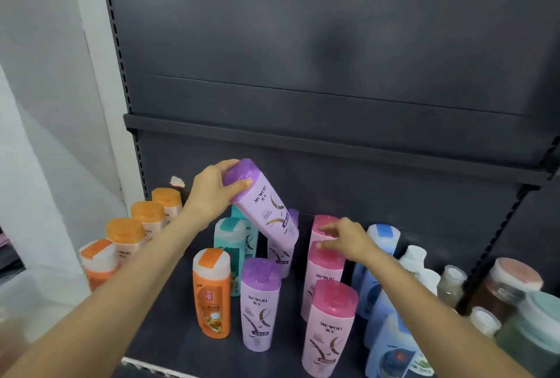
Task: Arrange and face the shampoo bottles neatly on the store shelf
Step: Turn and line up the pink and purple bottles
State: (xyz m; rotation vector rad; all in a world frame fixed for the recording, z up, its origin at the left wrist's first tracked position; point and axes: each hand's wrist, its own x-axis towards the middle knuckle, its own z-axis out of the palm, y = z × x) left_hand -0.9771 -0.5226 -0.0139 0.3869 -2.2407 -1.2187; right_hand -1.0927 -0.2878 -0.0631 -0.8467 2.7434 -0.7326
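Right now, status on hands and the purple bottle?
Left hand grips tilted purple bottle by its cap, off the shelf. Right hand open, fingertips at pink bottle caps. Teal bottle just below.

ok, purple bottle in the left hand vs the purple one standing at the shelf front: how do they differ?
Pose: the held purple bottle is tilted, cap up-left; the front purple bottle stands upright.
Support: the held one is lifted, gripped at its cap by the left hand; the front one rests on the shelf, untouched.
Place: the held one is further back, above the teal bottles; the front one is near the shelf edge.
Shared: purple cap, lilac body, Mewon label.
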